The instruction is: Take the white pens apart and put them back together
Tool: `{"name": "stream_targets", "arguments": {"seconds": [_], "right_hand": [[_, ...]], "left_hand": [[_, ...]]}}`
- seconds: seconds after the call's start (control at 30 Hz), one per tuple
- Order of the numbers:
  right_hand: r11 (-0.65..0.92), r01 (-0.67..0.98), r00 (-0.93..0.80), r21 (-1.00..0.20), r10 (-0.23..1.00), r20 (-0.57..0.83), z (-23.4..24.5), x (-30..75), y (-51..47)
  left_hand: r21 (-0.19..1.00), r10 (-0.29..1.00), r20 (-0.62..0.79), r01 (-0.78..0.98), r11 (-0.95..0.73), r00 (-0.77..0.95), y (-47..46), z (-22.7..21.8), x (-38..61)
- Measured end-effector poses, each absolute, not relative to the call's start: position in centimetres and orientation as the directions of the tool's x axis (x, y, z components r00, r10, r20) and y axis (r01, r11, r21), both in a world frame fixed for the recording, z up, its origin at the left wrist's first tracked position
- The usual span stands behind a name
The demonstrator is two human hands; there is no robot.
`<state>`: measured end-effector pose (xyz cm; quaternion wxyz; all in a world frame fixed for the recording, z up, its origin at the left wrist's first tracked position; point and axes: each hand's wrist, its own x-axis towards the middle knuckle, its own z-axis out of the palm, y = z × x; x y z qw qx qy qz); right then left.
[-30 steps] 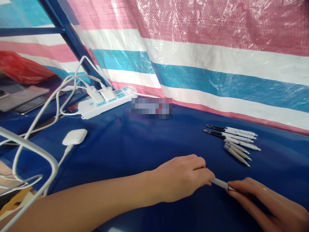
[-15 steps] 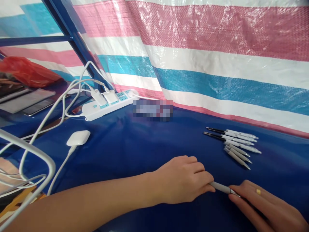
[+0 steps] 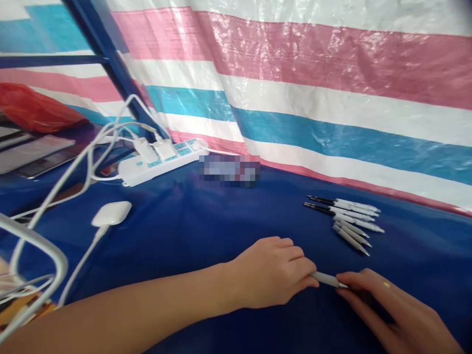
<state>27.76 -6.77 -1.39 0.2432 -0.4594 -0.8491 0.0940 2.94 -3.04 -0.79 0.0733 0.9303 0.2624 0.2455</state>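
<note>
Low over the blue table, my left hand [image 3: 276,273] is closed around one end of a pen [image 3: 325,279] with a grey grip. At the pen's silver tip, the thumb and fingers of my right hand [image 3: 383,300] pinch it; a ring shows on one finger. The end of the pen inside my left fist is hidden. Beyond my hands lies a fanned group of pen parts: white barrels [image 3: 357,212], several grey grip sections with silver tips [image 3: 352,237], and dark refills [image 3: 320,208] sticking out to the left.
A white power strip [image 3: 162,161] with plugs and cables stands at the back left. Nearer is a white charging case [image 3: 111,213] on a cord. A thick white tube [image 3: 44,243] crosses the left edge. Behind the table [image 3: 221,221] hangs a striped plastic sheet [image 3: 295,88].
The view has shifted slightly, so most things on the table sit further left. Both hands still hold the pen between them; my right fingers appear slightly further toward the tip.
</note>
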Motion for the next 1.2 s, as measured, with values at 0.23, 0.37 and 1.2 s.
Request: {"name": "stream_targets", "arguments": {"seconds": [0.23,0.37,1.2], "right_hand": [[0.488,0.72,-0.473,-0.494,0.865,0.166,-0.2,26.6,-6.7],[0.499,0.686,-0.486,-0.53,0.856,0.178,-0.2,26.7,-6.6],[0.613,0.658,-0.628,-0.436,0.767,0.13,0.7,27.1,-5.8]], "left_hand": [[0.353,0.561,0.384,0.445,-0.823,0.733,-2.9,-0.8,2.9],[0.366,0.56,0.38,0.436,-0.822,0.736,-2.8,-0.9,2.8],[0.278,0.467,0.444,0.378,-0.883,0.764,-2.5,-1.0,2.9]]}}
